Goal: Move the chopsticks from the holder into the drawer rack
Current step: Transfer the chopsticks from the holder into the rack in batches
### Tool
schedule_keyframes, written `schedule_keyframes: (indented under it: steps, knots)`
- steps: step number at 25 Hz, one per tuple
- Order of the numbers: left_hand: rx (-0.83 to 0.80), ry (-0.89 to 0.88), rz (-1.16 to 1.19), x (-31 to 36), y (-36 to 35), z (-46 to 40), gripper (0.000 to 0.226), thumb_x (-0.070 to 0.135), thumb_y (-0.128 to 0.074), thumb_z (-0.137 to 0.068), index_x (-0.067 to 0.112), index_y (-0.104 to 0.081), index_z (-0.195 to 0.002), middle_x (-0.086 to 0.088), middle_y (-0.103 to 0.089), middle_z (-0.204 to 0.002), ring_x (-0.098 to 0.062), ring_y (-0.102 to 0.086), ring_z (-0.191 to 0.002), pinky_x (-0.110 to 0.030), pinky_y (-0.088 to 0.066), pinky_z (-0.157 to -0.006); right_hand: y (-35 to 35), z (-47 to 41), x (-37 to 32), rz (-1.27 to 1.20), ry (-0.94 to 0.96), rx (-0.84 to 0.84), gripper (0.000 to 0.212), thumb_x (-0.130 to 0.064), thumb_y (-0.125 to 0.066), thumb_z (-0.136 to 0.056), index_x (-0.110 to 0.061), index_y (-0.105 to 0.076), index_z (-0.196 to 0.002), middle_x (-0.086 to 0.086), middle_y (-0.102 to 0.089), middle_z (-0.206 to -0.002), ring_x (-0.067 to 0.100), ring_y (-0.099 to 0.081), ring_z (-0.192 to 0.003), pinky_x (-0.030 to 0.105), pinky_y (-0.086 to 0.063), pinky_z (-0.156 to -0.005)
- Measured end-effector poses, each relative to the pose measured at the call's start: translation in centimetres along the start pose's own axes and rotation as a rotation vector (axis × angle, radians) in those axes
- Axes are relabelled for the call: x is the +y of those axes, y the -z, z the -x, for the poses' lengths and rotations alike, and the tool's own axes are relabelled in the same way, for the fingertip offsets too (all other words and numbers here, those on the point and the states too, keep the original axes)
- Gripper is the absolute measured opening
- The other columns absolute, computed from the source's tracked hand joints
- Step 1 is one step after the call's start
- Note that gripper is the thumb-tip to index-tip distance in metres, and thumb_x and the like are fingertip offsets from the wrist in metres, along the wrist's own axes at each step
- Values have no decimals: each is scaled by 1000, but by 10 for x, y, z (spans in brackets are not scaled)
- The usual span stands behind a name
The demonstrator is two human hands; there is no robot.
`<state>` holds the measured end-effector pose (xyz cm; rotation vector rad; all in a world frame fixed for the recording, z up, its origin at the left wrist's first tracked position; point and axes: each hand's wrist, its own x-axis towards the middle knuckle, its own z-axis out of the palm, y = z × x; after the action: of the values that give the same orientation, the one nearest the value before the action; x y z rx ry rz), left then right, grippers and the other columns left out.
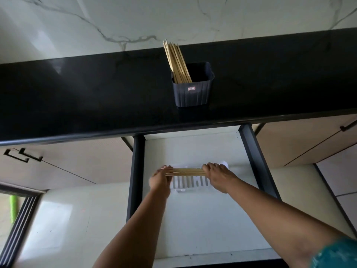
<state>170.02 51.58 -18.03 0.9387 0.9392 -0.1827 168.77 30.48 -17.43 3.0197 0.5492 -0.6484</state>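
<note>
A dark ribbed holder stands on the black countertop with several wooden chopsticks leaning to its left side. Below it the drawer is pulled open. Inside lies a white slotted rack. A small bundle of chopsticks is held level across the rack's top. My left hand grips the bundle's left end. My right hand grips its right end. Both hands hide the rack's sides.
The black countertop runs across the view with a marble wall behind. Beige cabinet fronts with black handles flank the drawer. The drawer's dark side rails stand left and right. A dark window frame is at lower left.
</note>
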Motion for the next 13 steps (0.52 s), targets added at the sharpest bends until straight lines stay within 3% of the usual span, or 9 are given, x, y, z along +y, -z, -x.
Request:
schedule_keyframes:
  steps: [2,4,7,11,13]
  knots:
    - [193,-221,-313,8,21,-10,15,5,-59,-89,5,-70,-98,-9,-71,-83,-20,-68,-76,-32,-56,-78,-14,-6,8,31,-11,-34,44,2,-35,-87,-9,-36,-130,13,-49,-120,31,-52,-106,38,-38,-88]
    - [237,-414,-760,7,36,-10,13,19,-60,-88,17,-71,-94,-1,-72,-88,-22,-68,-90,-27,-50,-75,-26,-9,13,46,-59,-99,46,-2,-35,-90,-10,-32,-136,13,-46,-126,31,-49,-112,40,-36,-96]
    - [106,-364,-1163,-15,43,-19,41,38,-56,-91,12,-61,-122,-7,-67,-116,-27,-61,-109,-27,-43,-82,-31,-17,10,41,-77,-180,40,-10,-37,-96,-11,-34,-135,14,-45,-129,31,-47,-116,41,-34,-99]
    - [12,-272,-1326,-32,40,-27,32,28,-44,-94,8,-61,-113,-15,-67,-109,-27,-56,-88,-29,-43,-72,-26,-35,6,17,-51,-227,43,-15,-45,-97,-13,-35,-138,15,-36,-141,32,-42,-123,41,-35,-99]
    - [17,-281,-1325,-33,43,-29,30,22,-44,-92,9,-62,-113,-14,-67,-107,-29,-58,-91,-28,-41,-71,-27,-40,8,-16,-55,-262,44,-13,-47,-96,-14,-37,-139,15,-32,-144,32,-41,-126,40,-37,-100]
